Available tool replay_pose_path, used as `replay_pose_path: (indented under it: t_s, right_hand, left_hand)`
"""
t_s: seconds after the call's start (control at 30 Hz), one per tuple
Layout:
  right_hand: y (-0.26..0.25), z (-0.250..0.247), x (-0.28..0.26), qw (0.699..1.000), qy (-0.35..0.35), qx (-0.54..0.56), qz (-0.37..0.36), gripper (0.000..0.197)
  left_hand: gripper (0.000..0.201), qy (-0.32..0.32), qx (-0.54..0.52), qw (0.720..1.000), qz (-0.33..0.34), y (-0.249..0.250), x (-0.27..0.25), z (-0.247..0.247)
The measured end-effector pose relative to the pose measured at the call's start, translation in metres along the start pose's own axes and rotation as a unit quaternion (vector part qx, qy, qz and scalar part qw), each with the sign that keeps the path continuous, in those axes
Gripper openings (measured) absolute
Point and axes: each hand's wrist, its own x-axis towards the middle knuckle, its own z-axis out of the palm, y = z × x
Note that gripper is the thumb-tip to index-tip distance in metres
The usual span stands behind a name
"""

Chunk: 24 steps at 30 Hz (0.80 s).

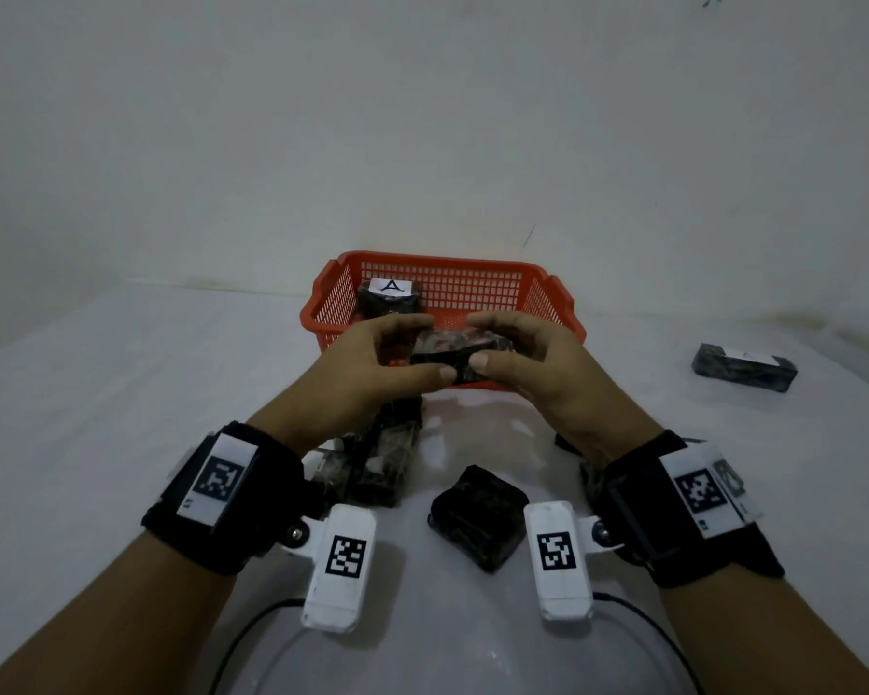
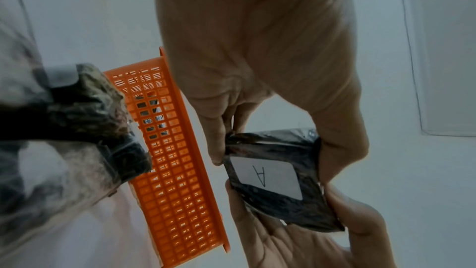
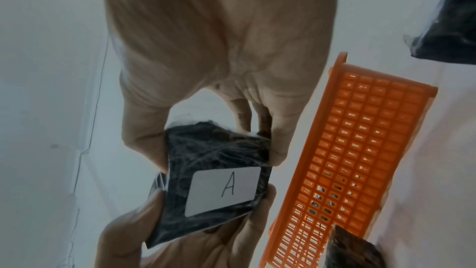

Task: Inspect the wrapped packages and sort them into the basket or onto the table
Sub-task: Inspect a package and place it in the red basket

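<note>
Both hands hold one black wrapped package (image 1: 447, 356) just in front of the orange basket (image 1: 553, 313). My left hand (image 1: 397, 356) pinches its left end, my right hand (image 1: 502, 351) its right end. Its underside carries a white label with the letter A (image 2: 265, 176), also plain in the right wrist view as the label (image 3: 224, 189) on the package (image 3: 206, 150). Another black package labelled A (image 1: 390, 295) lies inside the basket at its left. The basket wall (image 2: 167, 170) stands beside the hands, as does the basket (image 3: 355, 150).
On the white table (image 1: 121, 393), a pile of black packages (image 1: 382, 459) lies under my left wrist, one package (image 1: 477, 514) between the wrists, and a long one (image 1: 743, 373) at the far right. A white wall rises behind the basket.
</note>
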Motion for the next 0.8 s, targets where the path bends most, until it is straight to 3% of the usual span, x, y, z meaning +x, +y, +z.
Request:
replay_pose_path:
  t_s: [0.13, 0.17, 0.27, 0.37, 0.43, 0.53, 0.6, 0.8]
  right_hand:
    - [0.001, 0.002, 0.001, 0.998, 0.005, 0.048, 0.034, 0.085]
    - [0.000, 0.003, 0.000, 0.996, -0.002, 0.067, 0.050, 0.081]
    - [-0.008, 0.008, -0.004, 0.990, -0.015, 0.105, 0.089, 0.040]
    - [-0.004, 0.008, -0.003, 0.990, 0.039, 0.103, 0.085, 0.026]
    - [0.000, 0.007, -0.002, 0.992, 0.059, 0.080, 0.073, 0.031]
    - [0.001, 0.006, -0.003, 0.995, 0.055, 0.050, 0.065, 0.038]
    - [0.000, 0.007, -0.004, 0.996, 0.051, 0.043, 0.065, 0.037]
    - [-0.002, 0.009, -0.006, 0.995, 0.068, 0.041, 0.053, 0.027]
  left_hand:
    - [0.093, 0.037, -0.012, 0.999, 0.034, -0.003, 0.001, 0.000]
    - [0.096, 0.038, -0.016, 0.998, 0.044, -0.004, 0.001, -0.001]
    - [0.104, 0.027, -0.007, 0.998, 0.063, -0.006, 0.000, -0.003]
    - [0.109, 0.002, -0.008, 0.999, 0.048, -0.007, -0.001, 0.001]
    - [0.095, 0.021, -0.011, 0.999, 0.035, -0.004, -0.002, 0.007]
    - [0.046, 0.094, -0.067, 0.993, 0.024, 0.001, 0.001, 0.015]
    - [0.028, 0.126, -0.087, 0.988, 0.024, 0.001, 0.001, 0.016]
    - [0.028, 0.093, -0.104, 0.990, 0.028, 0.000, 0.000, 0.011]
